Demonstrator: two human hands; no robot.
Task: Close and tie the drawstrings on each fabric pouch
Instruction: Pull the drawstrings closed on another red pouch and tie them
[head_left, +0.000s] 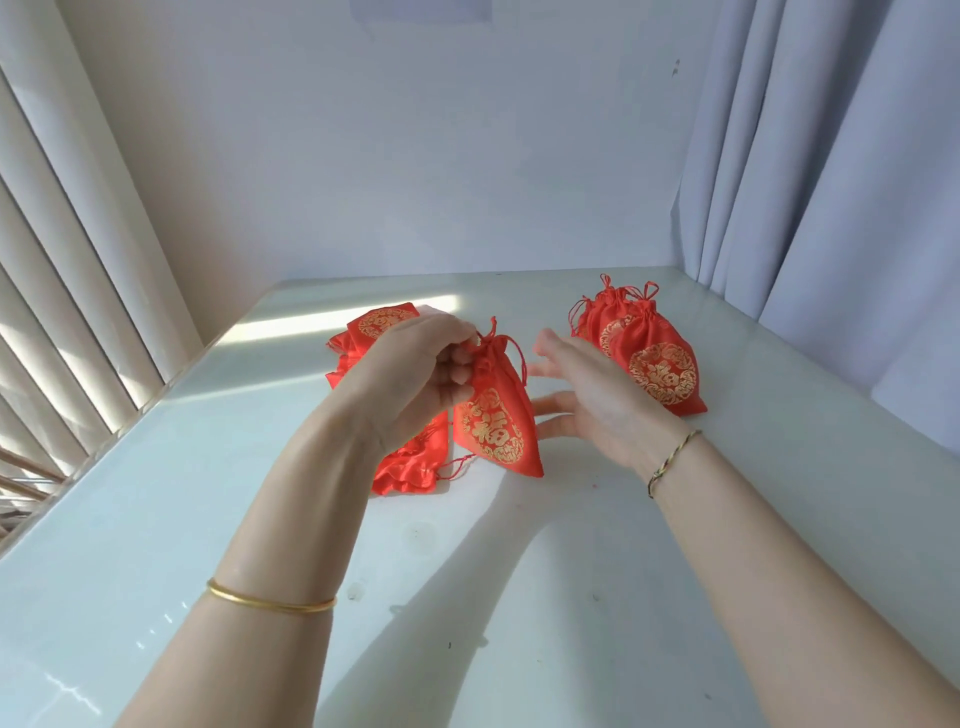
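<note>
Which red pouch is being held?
The middle pouch, pinched at its cinched neck in the left grip; the others lie in a left pile and a right pile.

I see glossy white surface (779, 493), few small dark specks (423, 532) on near part, sunlight band (322, 327) across far left part. Plain white wall (415, 156) behind. Pale grey curtain (831, 156) hangs at right, in folds. Cream vertical blinds (62, 260) at left.
</note>
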